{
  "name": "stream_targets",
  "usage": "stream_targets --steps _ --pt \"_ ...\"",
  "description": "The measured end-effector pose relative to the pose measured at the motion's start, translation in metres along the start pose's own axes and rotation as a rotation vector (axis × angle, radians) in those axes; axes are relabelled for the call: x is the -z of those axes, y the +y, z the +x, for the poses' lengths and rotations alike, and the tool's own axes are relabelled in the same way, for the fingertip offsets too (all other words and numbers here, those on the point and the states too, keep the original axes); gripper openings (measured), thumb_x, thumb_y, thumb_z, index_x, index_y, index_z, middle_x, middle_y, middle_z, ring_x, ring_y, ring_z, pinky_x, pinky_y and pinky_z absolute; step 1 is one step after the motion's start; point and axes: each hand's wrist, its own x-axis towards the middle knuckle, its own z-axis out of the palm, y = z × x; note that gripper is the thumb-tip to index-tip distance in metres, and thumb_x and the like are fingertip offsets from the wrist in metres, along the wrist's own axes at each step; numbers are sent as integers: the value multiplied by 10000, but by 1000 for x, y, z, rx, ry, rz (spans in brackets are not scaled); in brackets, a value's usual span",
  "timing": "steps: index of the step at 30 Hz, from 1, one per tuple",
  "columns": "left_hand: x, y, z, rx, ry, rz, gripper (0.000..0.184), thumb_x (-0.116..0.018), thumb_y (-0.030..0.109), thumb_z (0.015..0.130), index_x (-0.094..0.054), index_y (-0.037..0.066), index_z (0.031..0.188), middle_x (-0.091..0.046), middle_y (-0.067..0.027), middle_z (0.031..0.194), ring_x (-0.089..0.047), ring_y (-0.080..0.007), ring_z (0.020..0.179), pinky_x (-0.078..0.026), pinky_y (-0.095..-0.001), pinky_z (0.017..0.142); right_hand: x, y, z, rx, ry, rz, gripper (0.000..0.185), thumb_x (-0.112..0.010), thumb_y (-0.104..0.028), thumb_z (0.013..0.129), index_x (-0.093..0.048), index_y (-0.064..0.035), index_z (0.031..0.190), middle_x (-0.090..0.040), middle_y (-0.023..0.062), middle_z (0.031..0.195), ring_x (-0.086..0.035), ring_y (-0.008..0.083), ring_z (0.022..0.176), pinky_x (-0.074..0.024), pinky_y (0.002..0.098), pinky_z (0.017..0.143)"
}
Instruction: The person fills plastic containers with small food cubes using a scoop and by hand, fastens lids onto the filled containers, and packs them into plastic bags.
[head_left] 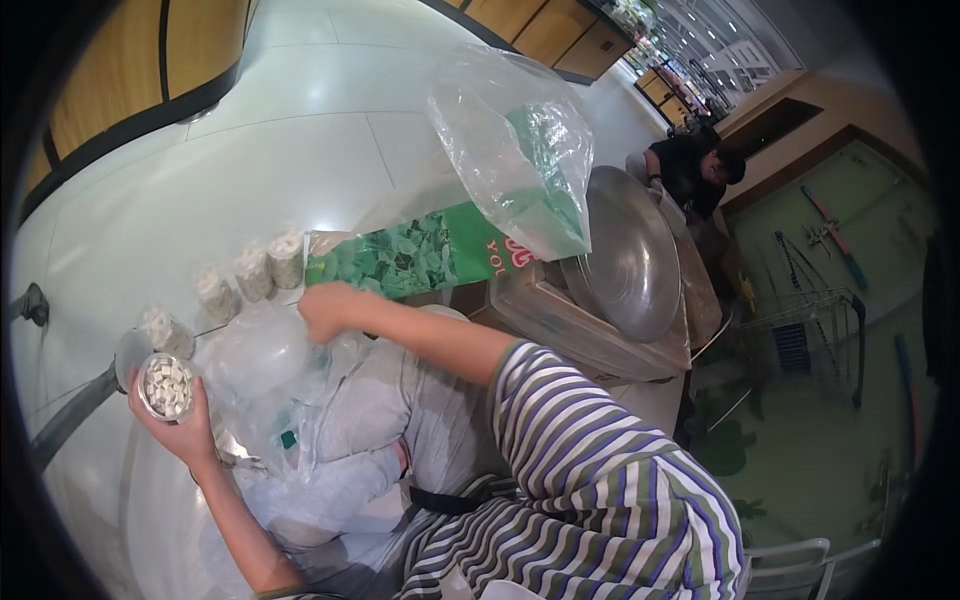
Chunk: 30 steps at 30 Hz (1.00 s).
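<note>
My left hand (178,425) is wrapped round a clear plastic cup (167,386) filled with small whitish chunks. Close beside that cup stands another filled cup (165,333). Farther along the pale surface, several more cups (252,273) sit in a row, also holding pale pieces. My right hand (330,311) is closed, fingers curled downward at the upper edge of a clear plastic bag (262,350). What those fingers hold, if anything, is hidden. The bag lies over my lap, against my grey trousers (365,425).
A green printed bag (410,250) lies beyond my right forearm, with a large clear plastic bag (490,140) rising behind it. To the right, a wide metal bowl (630,255) rests on a cardboard box (600,335). Another person (690,175) is behind the bowl, near a shopping cart (800,335).
</note>
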Motion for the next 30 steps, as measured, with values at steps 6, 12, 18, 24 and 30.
stream_targets --steps 6,12,18,24,30 --pt "5 -16 -2 3 -121 12 734 -851 141 663 -504 10 1297 -540 -135 1267 -524 -254 1173 -400 -377 1035 -76 3 37 120 -208 20 241 -619 -168 664 -701 38 757 -675 244 786 -667 382 737 -532 471 673" --pt "4 19 2 19 -290 51 733 -848 179 564 -528 47 1211 -525 -160 1226 -511 -315 1162 -409 -408 1000 -70 5 35 158 34 129 442 -656 -298 753 -650 -7 1087 -659 203 1072 -645 336 987 -530 422 828" --pt "-17 39 -12 129 -697 -125 723 -821 207 516 -555 49 1169 -525 -169 1228 -512 -320 1166 -391 -391 1009 -10 -43 30 79 -110 1273 406 -462 -376 992 -587 -58 1211 -638 79 1090 -620 167 962 -504 322 840" --pt "-25 39 -18 234 -927 -229 740 -822 176 516 -555 51 1195 -511 -163 1277 -500 -317 1215 -379 -386 1033 -7 -43 33 116 -484 1226 441 -428 -401 1006 -630 -71 1217 -654 58 1098 -606 138 975 -493 276 819" --pt "-26 38 -19 279 -784 -122 741 -820 195 547 -537 28 1211 -587 -157 1191 -575 -268 1129 -429 -351 976 0 -61 13 432 277 976 446 -548 -329 933 -579 -24 1257 -620 119 1148 -571 214 950 -458 327 821"
